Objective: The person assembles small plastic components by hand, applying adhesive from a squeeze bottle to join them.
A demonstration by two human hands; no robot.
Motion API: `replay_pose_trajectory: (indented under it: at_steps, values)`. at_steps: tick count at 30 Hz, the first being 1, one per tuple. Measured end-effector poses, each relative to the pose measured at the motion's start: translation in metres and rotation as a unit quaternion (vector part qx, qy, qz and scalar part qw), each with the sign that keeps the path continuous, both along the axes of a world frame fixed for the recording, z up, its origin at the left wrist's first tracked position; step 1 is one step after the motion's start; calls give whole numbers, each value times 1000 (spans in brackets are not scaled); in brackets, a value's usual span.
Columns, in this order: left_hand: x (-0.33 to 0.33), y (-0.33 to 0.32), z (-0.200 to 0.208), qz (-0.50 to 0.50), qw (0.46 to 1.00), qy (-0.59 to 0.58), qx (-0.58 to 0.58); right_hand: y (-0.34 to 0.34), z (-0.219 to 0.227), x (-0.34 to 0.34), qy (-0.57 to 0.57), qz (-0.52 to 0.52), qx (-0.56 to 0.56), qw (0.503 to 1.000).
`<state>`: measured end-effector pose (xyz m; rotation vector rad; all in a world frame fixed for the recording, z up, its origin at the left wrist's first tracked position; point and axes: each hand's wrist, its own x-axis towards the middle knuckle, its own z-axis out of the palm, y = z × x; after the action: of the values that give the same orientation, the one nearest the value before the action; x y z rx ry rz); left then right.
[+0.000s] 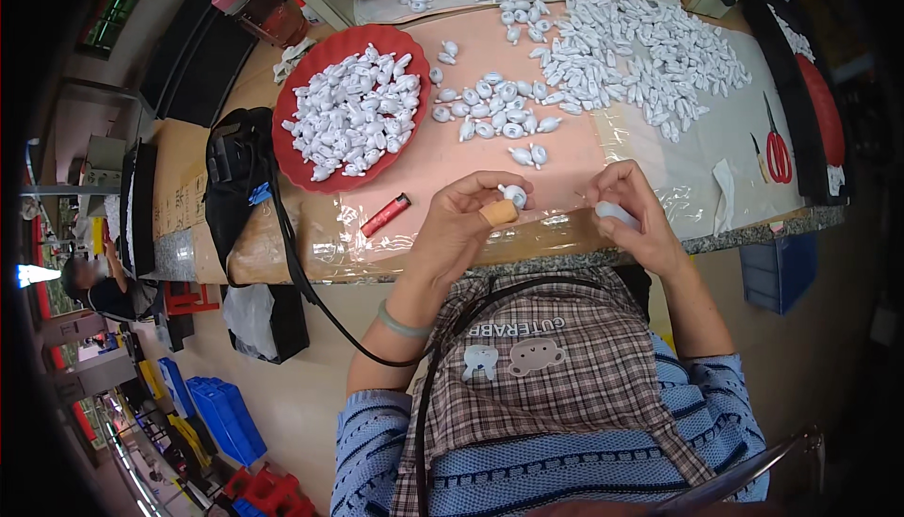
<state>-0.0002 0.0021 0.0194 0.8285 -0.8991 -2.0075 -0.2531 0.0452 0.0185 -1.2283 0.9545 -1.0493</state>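
Note:
My left hand pinches a small white plastic piece with a round grey marking, held just above the near edge of the table. A tan finger cot covers that thumb. To its right, a short gap away, my right hand has thumb and fingers drawn together, with a whitish cot on the thumb. Something thin may stick out from its fingertips, too small to name. Beyond my hands lies a loose group of similar white pieces, with two lying closer to me.
A red scalloped bowl heaped with white pieces stands at left, near a red lighter-like stick and a black bag with a cable. A wide pile spreads at far right. Red-handled scissors lie by the right edge.

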Motion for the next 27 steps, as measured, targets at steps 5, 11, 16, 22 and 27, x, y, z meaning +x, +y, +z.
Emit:
replay_pose_trajectory:
  at_steps: [5,11,16,22,27]
  values:
    - [-9,12,6,-12,994,99,52,-2,9,-1,12,8,-43,999]
    - [-14,20,9,-37,988,135,64,2,16,0,-20,-74,-48,996]
    - [-13,22,5,-37,989,113,87,6,25,8,-44,-158,-66,984]
    - [-12,23,-6,-47,989,124,70,12,41,9,59,-141,-161,975]
    - [-14,25,-4,-32,991,100,85,13,39,4,138,-129,-253,949]
